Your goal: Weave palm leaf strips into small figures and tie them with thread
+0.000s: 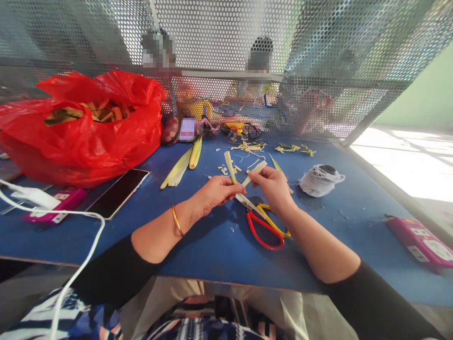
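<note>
Pale corn-husk strips (230, 165) cross in a V between my two hands, above the blue table. My left hand (217, 193) is closed, pinching the strips where they meet. Thumb and fingers of my right hand (271, 185) pinch the strip that slants up to the right. Beneath the hands lie scissors (271, 247) with one red and one yellow handle; their blades are partly hidden. Small husk scraps (222, 170) are scattered just beyond my fingers. Farther left rest larger husk leaves (180, 167). To the right stands a spool of white thread (314, 184) wrapped in thin plastic.
A red plastic bag (88, 151) of dried husks fills the back left. Nearby are a black phone (120, 193), a magenta pack (67, 205) and a white cable (99, 231). Another magenta pack (421, 241) lies far right. A perforated metal screen (219, 28) closes the back, with people behind.
</note>
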Available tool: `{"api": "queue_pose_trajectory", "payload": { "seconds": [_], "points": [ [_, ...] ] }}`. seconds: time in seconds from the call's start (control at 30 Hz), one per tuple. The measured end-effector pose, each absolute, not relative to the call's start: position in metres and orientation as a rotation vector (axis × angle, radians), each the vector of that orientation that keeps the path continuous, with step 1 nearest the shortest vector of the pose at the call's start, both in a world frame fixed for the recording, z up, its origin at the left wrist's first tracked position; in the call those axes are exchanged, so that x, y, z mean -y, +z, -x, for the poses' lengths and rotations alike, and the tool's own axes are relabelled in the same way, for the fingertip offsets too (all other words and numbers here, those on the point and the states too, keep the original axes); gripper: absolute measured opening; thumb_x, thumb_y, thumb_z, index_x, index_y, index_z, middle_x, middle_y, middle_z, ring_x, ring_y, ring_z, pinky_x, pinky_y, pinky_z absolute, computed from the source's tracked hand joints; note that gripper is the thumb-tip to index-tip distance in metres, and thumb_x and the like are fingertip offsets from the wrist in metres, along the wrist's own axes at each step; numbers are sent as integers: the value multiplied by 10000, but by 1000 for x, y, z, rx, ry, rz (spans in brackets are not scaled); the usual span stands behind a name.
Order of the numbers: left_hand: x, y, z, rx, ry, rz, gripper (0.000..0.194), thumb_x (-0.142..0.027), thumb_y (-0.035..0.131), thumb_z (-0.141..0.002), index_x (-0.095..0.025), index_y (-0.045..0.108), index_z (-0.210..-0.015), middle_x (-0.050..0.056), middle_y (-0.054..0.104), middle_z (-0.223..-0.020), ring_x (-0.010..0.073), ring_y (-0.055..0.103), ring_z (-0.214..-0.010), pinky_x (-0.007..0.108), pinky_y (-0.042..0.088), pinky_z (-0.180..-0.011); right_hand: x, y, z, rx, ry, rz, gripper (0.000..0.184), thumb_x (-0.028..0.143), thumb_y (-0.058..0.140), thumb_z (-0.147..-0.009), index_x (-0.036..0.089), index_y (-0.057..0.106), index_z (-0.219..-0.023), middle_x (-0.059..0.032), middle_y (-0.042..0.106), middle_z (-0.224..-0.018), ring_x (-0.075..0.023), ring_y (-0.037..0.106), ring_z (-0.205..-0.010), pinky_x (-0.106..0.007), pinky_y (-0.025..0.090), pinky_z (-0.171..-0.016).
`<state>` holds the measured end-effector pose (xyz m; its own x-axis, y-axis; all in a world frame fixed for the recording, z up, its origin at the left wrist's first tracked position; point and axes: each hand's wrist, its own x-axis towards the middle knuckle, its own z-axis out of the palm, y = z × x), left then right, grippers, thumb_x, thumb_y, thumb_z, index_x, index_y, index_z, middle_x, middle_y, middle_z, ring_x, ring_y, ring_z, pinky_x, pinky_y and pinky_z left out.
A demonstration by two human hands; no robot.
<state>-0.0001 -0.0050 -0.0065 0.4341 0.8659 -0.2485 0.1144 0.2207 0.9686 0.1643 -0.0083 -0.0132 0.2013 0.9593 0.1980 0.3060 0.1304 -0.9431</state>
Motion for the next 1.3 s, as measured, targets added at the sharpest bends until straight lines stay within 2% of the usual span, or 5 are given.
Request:
{"api": "queue_pose_trajectory", "payload": {
  "seconds": [0.17, 0.4, 0.87, 1.1, 1.3],
  "points": [
    [10, -7, -3, -977, 602, -1391, 212, -331, 693, -760, -139, 715, -674, -51, 451, -462, 63, 333, -427, 231, 214, -455, 16, -5, -162, 1726, 160, 1331, 131, 333, 631, -811, 243, 726, -815, -75, 721, -968, -253, 625, -988, -464, 399, -987],
    [15, -10, -4, -901, 543, -1502, 353, -432, 692, -766, -162, 635, -547, -31, 481, -451, 71, 351, -429, 237, 245, -462, 25, -6, -151, 1490, 944, 1359, 260, 400, 639, -758, 208, 577, -593, 34, 532, -571, -110, 475, -443, -285, 389, -490],
    [8, -6, -2, -924, 668, -1073, 393, -493, 649, -842, -121, 721, -742, -19, 520, -537, 54, 406, -431, 196, 267, -417, 4, -5, -174, 1392, 326, 1402, 204, 405, 607, -818, 209, 663, -805, -48, 678, -858, -187, 581, -801, -319, 430, -737],
    [10, -5, -4, -971, 686, -1085, 256, -315, 608, -899, -124, 715, -766, -30, 512, -509, 44, 409, -413, 180, 260, -411, 5, -10, -167, 1069, 1358, 1254, 469, 578, 826, -539, 164, 650, -672, 45, 515, -524, -76, 442, -462, -253, 370, -515],
    [11, -12, -6, -926, 668, -1097, 203, -273, 674, -846, -133, 716, -705, -38, 508, -470, 58, 431, -413, 197, 309, -430, 7, -12, -161, 1116, 1143, 1276, 327, 474, 767, -647, 177, 631, -626, 35, 522, -508, -94, 461, -450, -274, 399, -517]
  ]
}}
